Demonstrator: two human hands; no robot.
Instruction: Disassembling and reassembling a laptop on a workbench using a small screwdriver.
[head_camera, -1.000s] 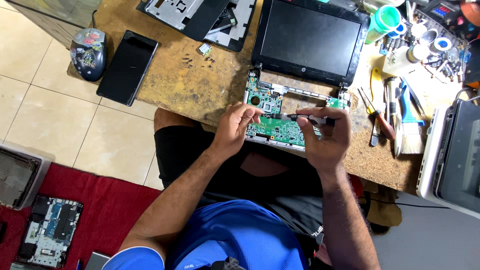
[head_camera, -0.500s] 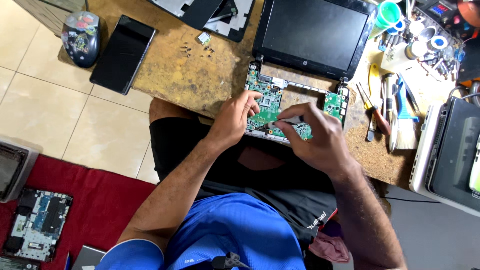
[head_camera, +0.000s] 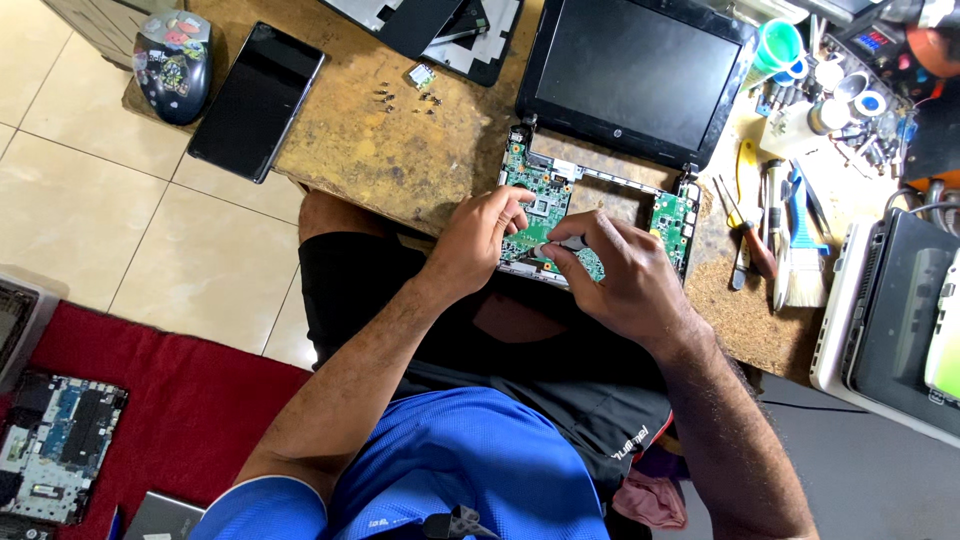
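Note:
A small opened laptop lies at the near edge of a worn wooden table, its green motherboard (head_camera: 545, 190) bare and its black screen (head_camera: 640, 75) folded back. My left hand (head_camera: 480, 235) rests with fingertips on the left part of the board. My right hand (head_camera: 620, 270) grips a dark-handled screwdriver (head_camera: 560, 245), its tip pointing left onto the board near my left fingers.
Loose screws (head_camera: 405, 98) and a black cover panel (head_camera: 440, 25) lie at the back of the table (head_camera: 400, 160). A black tablet (head_camera: 257, 100) and a mouse (head_camera: 172, 62) sit left. Screwdrivers and a brush (head_camera: 800, 250) lie right, beside a white laptop (head_camera: 890, 320). Boards rest on a red mat (head_camera: 150, 420).
My view has dropped closer to the laptop. My right hand has shifted left and down with the screwdriver, bringing its tip toward the left hand on the board.

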